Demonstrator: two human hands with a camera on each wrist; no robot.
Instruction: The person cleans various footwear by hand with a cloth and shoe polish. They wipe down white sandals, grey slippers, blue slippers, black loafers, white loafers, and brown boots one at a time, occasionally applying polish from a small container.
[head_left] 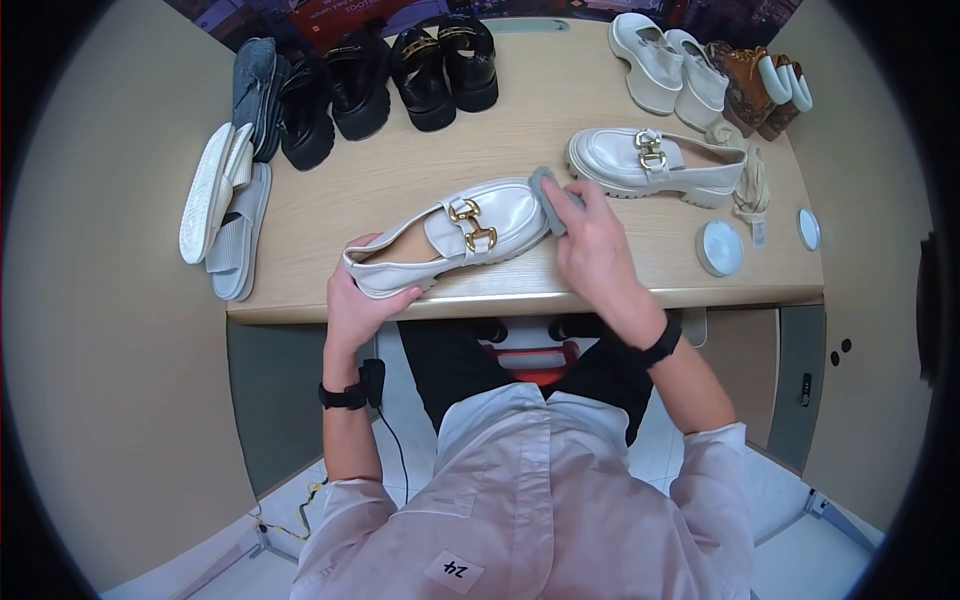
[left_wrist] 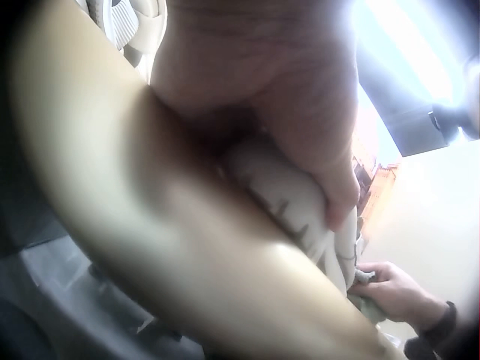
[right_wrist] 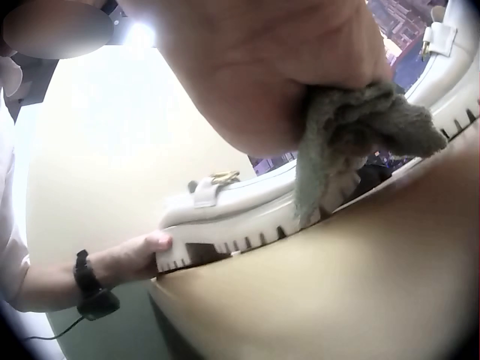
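Note:
A white loafer [head_left: 510, 212] with a gold buckle lies near the table's front edge, its toe to the right. My left hand [head_left: 362, 305] grips its heel, thumb along the sole side. My right hand [head_left: 597, 250] pinches a grey cloth [head_left: 550, 205] against the toe. In the right wrist view the cloth [right_wrist: 330, 135] hangs bunched below the right hand [right_wrist: 277, 67], over the toe's sole edge. The left wrist view shows the left hand [left_wrist: 262, 75] around the heel, with the ridged sole [left_wrist: 277, 191] under it.
The other white loafer [head_left: 620, 160] stands behind the right hand. Two small white dishes [head_left: 720, 248] lie at the right. Black shoes [head_left: 360, 90] stand at the back; slippers [head_left: 238, 240] at the left; white shoes [head_left: 655, 70] and brown shoes [head_left: 750, 85] at the back right.

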